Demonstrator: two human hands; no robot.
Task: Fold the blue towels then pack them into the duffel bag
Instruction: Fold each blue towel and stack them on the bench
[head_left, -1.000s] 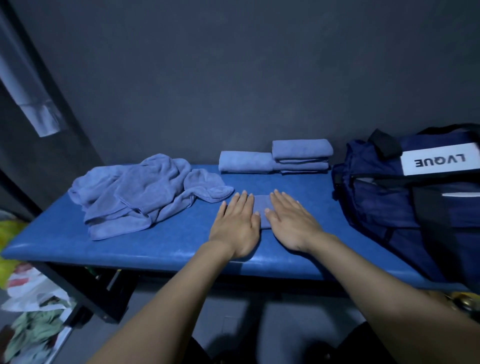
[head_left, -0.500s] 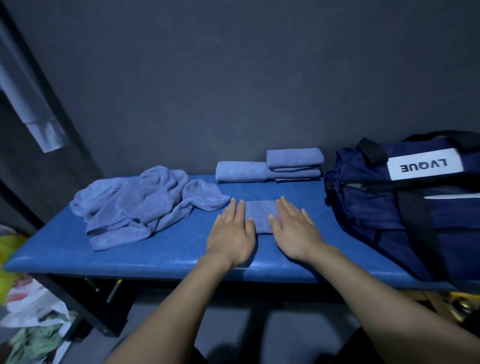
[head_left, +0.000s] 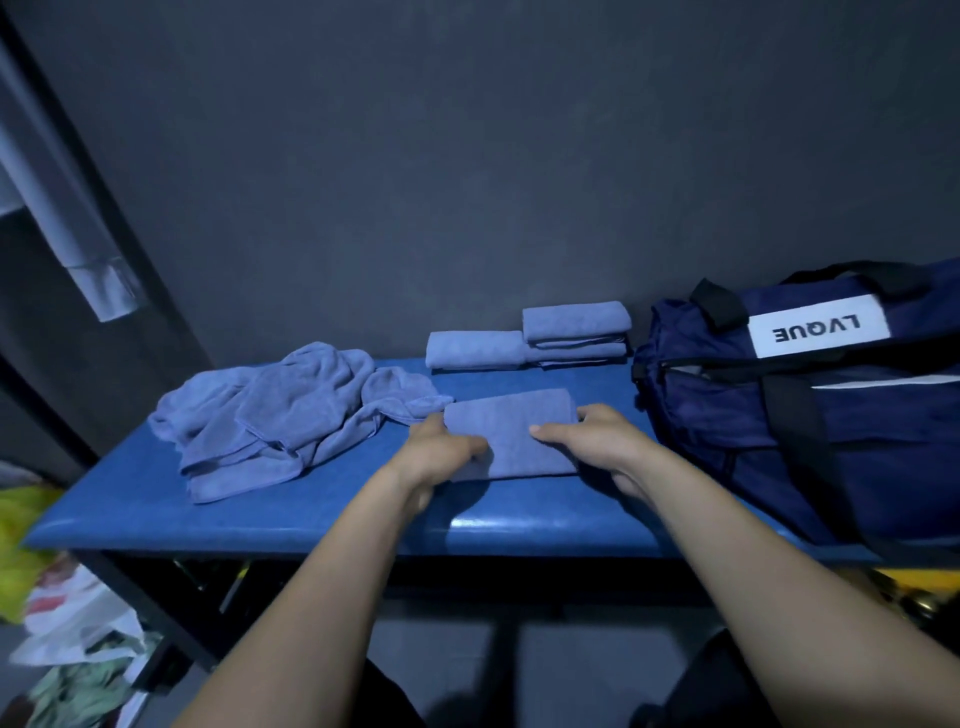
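Two hands are being seen in the head view: the left hand (head_left: 441, 449) and right hand (head_left: 597, 441) are each pinching a side edge of the folded towel (head_left: 511, 434), thumbs on top, fingers tucked beneath. It is lying at the table's (head_left: 311, 514) centre; the pile (head_left: 280, 415) is sitting at 9 o'clock, the stack (head_left: 545, 338) at 12, the bag (head_left: 800, 410) at 3. If lifted unevenly, the folds are likely being loosened, sagging between the hands.

Dim bluish light, wide-angle edge warping, perhaps slight blur
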